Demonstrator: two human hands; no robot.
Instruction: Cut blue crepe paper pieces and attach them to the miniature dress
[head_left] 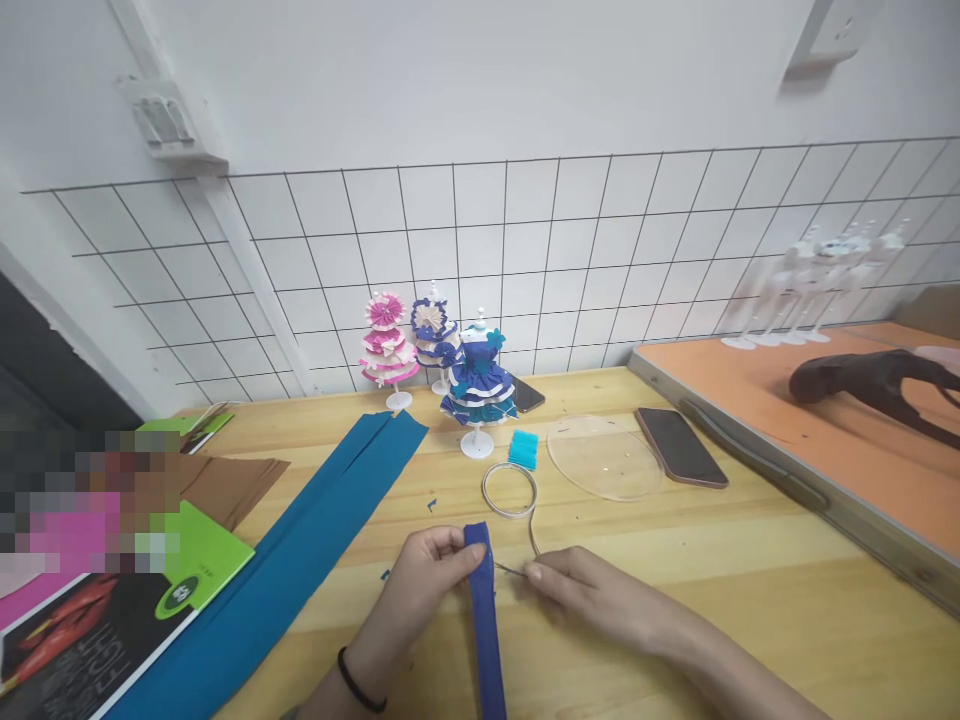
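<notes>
My left hand [442, 568] pinches the top of a long dark blue strip [486, 630], which looks like folded crepe paper or cloth. The strip hangs down toward the bottom edge. In my right hand [574, 590], the fingers are closed on a thin wire-like strand [513, 571], whose tip points at the strip's right edge. I cannot tell whether the tip touches it. A silvery ring-shaped coil [510, 490] lies just beyond, and a strand runs from it to my right hand.
Mini mannequins in a blue dress [480, 380] and a pink dress [388, 350] stand behind. A teal strip [330, 520] lies left. To the right are a clear disc [600, 458], a phone [681, 447] and a raised orange board [750, 390]. Teal pieces [523, 450] lie near the coil.
</notes>
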